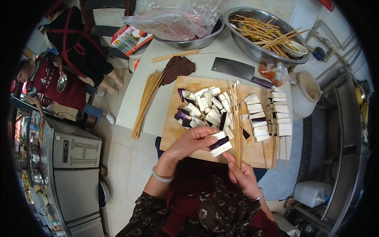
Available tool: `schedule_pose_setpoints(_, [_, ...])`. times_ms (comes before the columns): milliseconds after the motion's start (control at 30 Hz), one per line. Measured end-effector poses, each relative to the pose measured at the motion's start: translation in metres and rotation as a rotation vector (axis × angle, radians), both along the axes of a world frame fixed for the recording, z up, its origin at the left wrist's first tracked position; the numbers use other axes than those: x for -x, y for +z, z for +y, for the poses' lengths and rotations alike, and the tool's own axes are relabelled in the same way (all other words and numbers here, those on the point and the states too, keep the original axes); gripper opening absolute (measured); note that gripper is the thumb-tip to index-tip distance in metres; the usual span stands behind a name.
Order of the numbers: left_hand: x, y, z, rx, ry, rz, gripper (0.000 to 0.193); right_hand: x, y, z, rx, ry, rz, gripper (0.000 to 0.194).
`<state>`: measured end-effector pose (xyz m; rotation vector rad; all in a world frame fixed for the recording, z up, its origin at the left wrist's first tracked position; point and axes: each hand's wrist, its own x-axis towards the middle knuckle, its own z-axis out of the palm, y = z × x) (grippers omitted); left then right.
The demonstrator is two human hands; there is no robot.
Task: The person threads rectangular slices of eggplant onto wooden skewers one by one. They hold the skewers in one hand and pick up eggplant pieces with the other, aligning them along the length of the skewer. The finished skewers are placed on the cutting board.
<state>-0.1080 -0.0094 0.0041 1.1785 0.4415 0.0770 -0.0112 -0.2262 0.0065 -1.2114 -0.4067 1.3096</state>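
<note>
My left hand (pixel 192 142) grips several eggplant pieces (pixel 220 147) threaded on one bamboo skewer. The lower end of that skewer is between the fingers of my right hand (pixel 243 174), just below the pieces. A bundle of bare bamboo skewers (pixel 237 124) also runs up from my right hand over the wooden cutting board (pixel 177 148). Cut eggplant pieces (pixel 204 106), white with purple skin, lie heaped on the board beyond my hands. To the right, filled eggplant skewers (pixel 257 118) lie at the board's edge, with more stacked skewers (pixel 280 112) alongside.
A cleaver (pixel 234 68) lies behind the board. Left of it are a dark brown cloth (pixel 179 69) and a tied skewer bundle (pixel 146 106). Behind stand a metal basin of used skewers (pixel 237 35) and a bag-filled basin (pixel 189 44). Two people stand at the left near a fridge (pixel 77 148).
</note>
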Motion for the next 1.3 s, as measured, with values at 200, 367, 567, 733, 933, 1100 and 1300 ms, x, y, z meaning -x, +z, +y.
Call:
schedule_pose_setpoints(200, [0.011,-0.004,0.066,-0.944,0.338,0.221,0.026,-0.001,-0.001,-0.001,0.020,-0.045,0.007,0.045])
schedule_pose_setpoints(367, [0.023,-0.023,0.086,-1.073,0.311,0.389,0.033,0.000,-0.004,-0.001,0.019,-0.049,0.025,0.044])
schedule_pose_setpoints(567, [0.021,-0.033,0.086,-1.013,0.357,0.280,0.036,0.000,-0.008,-0.001,0.011,0.005,0.030,0.044])
schedule_pose_setpoints(733, [0.019,-0.014,0.077,-0.512,0.495,0.159,0.021,0.001,-0.009,0.000,-0.002,0.035,0.005,0.044])
schedule_pose_setpoints(933, [0.010,-0.007,0.061,0.244,0.616,-0.211,0.025,0.009,-0.014,0.006,-0.037,0.112,0.033,0.045])
schedule_pose_setpoints(1100, [0.007,-0.016,0.062,0.455,0.680,-0.266,0.024,0.012,-0.016,0.007,-0.059,0.130,0.004,0.044])
schedule_pose_setpoints(1300, [0.002,-0.016,0.058,0.528,0.730,-0.293,0.024,0.012,-0.013,0.005,-0.043,0.131,-0.015,0.044])
